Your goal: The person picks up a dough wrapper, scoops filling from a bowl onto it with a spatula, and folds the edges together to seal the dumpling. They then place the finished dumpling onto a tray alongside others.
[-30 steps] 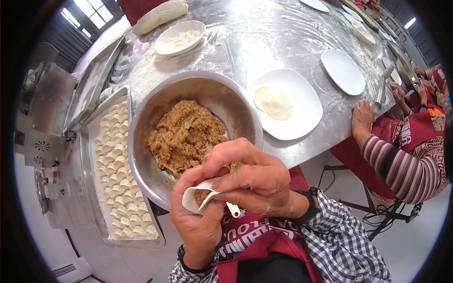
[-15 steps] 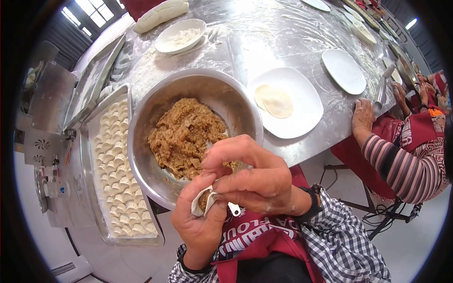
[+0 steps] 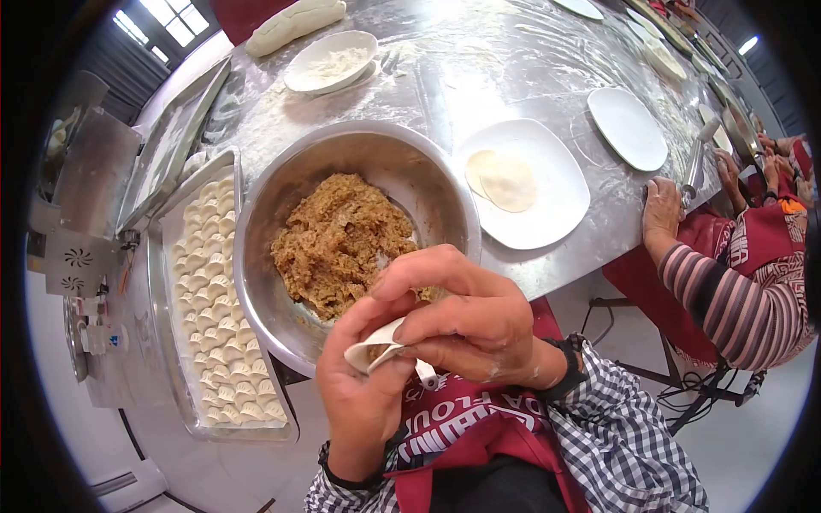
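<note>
A folded dough wrapper [image 3: 374, 346] with brown filling partly showing sits between my hands, over the near rim of a steel bowl [image 3: 256, 184]. My left hand [image 3: 359, 398] cradles the wrapper between thumb and fingers. The thumb and fingertips of my right hand [image 3: 470, 323] pinch its right edge. Brown minced filling [image 3: 342, 239] lies in the bowl. To the right, two round wrappers [image 3: 510, 185] overlap on a white plate [image 3: 543, 224].
At left a metal tray [image 3: 190, 389] holds rows of pleated dumplings [image 3: 222, 342]. Beyond the bowl are a dish of flour [image 3: 332, 61] and a dough roll [image 3: 295, 24]. Another plate [image 3: 627, 128] lies farther right, near a co-worker's hand [image 3: 661, 208] at the table edge.
The wrapper's opening has narrowed and turned, with less filling showing. My right fingers have shifted slightly along its edge. The view has moved a little.
</note>
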`<action>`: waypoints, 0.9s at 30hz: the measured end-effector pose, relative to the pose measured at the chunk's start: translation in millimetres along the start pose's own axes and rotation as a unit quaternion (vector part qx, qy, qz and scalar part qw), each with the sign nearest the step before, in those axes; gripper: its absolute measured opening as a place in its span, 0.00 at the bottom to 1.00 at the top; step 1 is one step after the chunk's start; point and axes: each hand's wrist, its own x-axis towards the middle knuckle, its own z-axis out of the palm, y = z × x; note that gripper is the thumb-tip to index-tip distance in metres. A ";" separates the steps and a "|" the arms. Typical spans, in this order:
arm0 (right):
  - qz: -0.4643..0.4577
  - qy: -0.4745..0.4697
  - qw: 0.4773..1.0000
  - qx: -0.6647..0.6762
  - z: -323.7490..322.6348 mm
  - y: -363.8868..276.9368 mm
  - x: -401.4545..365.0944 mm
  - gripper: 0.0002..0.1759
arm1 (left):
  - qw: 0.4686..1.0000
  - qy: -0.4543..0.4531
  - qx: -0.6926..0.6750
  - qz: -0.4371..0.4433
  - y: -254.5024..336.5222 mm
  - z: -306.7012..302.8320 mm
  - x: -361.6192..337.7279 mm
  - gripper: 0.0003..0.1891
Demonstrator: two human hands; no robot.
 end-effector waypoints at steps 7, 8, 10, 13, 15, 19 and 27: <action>-0.019 0.036 0.997 -0.073 2.9 3.7 0.5 0.09 | 1.000 0.024 -0.009 0.006 -4.1 0.3 -1.6 0.20; -0.019 0.036 0.997 -0.072 2.7 4.1 0.3 0.09 | 1.000 0.024 -0.010 0.006 -4.4 1.4 -1.8 0.20; -0.021 0.027 0.997 -0.075 1.6 4.3 -0.3 0.09 | 0.993 0.036 0.098 0.048 -4.7 3.6 -2.1 0.19; -0.054 0.006 0.993 -0.103 -1.9 4.9 2.9 0.10 | 0.990 0.026 0.132 0.033 -2.5 4.2 -5.5 0.23; -0.054 0.002 0.993 -0.107 -2.9 4.9 3.3 0.10 | 0.989 0.020 0.143 0.033 -1.8 3.3 -4.6 0.23; -0.003 0.017 0.995 -0.100 -1.0 -3.3 7.8 0.09 | 0.996 0.015 0.089 0.007 -3.2 -1.5 -6.9 0.25; -0.011 -0.011 0.999 -0.050 -1.8 6.9 2.1 0.08 | 0.999 0.016 -0.009 -0.037 -1.2 5.3 1.7 0.25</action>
